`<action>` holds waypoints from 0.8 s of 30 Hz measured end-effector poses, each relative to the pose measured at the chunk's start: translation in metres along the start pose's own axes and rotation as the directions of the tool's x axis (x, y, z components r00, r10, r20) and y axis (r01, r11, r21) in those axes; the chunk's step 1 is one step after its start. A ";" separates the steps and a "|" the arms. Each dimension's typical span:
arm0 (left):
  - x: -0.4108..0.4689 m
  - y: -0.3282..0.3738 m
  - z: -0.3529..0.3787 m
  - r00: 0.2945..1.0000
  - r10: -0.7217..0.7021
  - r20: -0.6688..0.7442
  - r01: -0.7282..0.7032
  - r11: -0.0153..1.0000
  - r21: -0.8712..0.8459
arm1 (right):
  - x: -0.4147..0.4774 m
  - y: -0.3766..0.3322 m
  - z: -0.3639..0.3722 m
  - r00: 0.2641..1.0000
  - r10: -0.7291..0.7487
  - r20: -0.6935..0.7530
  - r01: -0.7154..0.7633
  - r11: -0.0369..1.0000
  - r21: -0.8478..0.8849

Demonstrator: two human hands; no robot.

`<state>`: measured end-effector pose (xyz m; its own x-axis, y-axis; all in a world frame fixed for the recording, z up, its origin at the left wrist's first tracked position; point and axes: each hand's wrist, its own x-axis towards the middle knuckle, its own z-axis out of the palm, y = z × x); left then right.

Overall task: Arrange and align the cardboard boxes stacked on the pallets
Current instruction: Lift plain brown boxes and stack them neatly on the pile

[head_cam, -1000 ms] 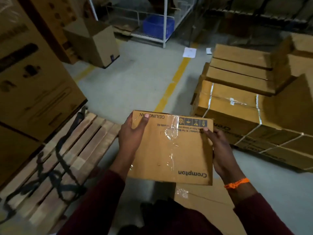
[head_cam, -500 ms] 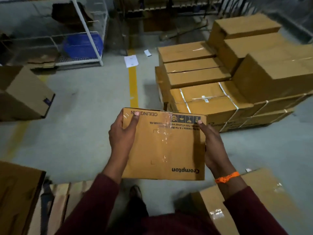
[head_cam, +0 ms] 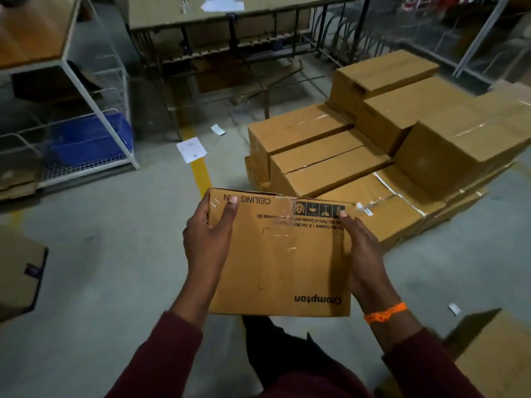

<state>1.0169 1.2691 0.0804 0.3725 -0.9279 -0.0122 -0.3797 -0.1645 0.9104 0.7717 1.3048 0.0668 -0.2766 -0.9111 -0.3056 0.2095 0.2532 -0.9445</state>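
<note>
A brown cardboard box (head_cam: 284, 259) printed "Crompton" and "CEILING FAN" is held flat in front of me above the floor. My left hand (head_cam: 208, 239) grips its left edge, thumb on top. My right hand (head_cam: 362, 254), with an orange thread on the wrist, grips its right edge. Ahead to the right stands a stack of cardboard boxes (head_cam: 373, 156), several of them in uneven tiers, the lowest bound with white straps. The pallet under the stack is hidden.
A white wire rack (head_cam: 94, 110) with a blue crate (head_cam: 89, 142) stands at the left. A dark metal frame table (head_cam: 244, 38) is behind. A yellow floor line (head_cam: 201, 173) and loose papers lie ahead. Other boxes sit at the left edge (head_cam: 20, 277) and lower right (head_cam: 494, 354).
My view has swung right and forward: the wooden pallet at the left has left the frame, and the strapped stack of boxes is now closer. Both hands keep the same grip on the box.
</note>
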 end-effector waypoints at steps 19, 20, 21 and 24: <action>0.535 0.060 0.022 0.964 0.221 0.145 -0.223 0.975 -0.003 | 0.360 -0.102 0.318 0.951 -0.134 -0.278 0.174 0.977 0.121; 0.560 0.063 0.029 0.955 0.245 0.165 -0.244 0.969 -0.030 | 0.374 -0.107 0.329 0.940 -0.151 -0.306 0.198 0.972 0.128; 0.584 0.067 0.036 0.943 0.273 0.192 -0.266 0.962 -0.059 | 0.388 -0.111 0.340 0.926 -0.166 -0.339 0.225 0.964 0.141; 0.649 0.084 0.055 0.898 0.350 0.266 -0.316 0.935 -0.161 | 0.423 -0.124 0.373 0.861 -0.193 -0.470 0.292 0.945 0.147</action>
<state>1.1801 0.6349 0.1259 -0.0236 -0.9800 0.1974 -0.3364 0.1937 0.9216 0.9783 0.7663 0.1000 -0.7193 -0.6809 -0.1377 0.2552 -0.0747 -0.9640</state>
